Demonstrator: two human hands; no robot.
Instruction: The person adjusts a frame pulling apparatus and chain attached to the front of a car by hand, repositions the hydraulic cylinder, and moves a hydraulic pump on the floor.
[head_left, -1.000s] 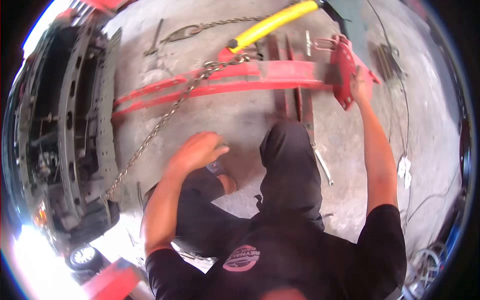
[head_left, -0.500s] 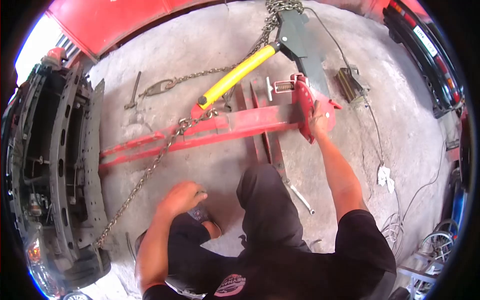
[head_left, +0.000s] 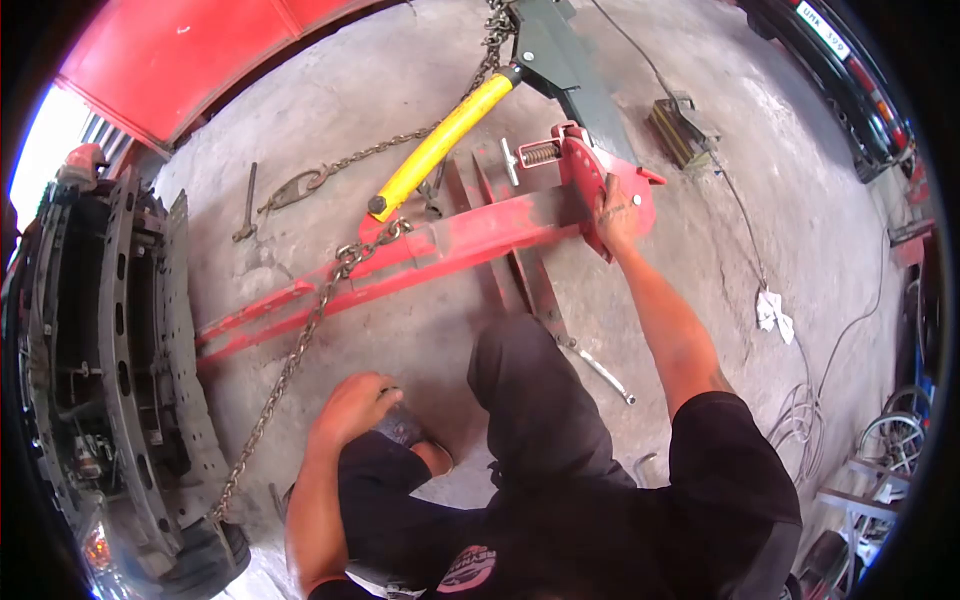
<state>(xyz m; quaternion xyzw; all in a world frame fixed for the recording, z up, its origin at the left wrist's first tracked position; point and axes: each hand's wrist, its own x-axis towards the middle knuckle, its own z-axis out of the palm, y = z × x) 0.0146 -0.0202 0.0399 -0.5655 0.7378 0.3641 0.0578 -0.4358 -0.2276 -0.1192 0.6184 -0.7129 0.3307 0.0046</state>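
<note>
Head view, right fingers (head_left: 611,194) touching plate (head_left: 586,167), grip unclear

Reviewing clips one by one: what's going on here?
A person's right hand is on the red plate where a red beam meets a dark post. The left hand hangs apart from the beam. A yellow cylinder links beam and post; a chain runs from the beam toward a stripped vehicle front.
</note>
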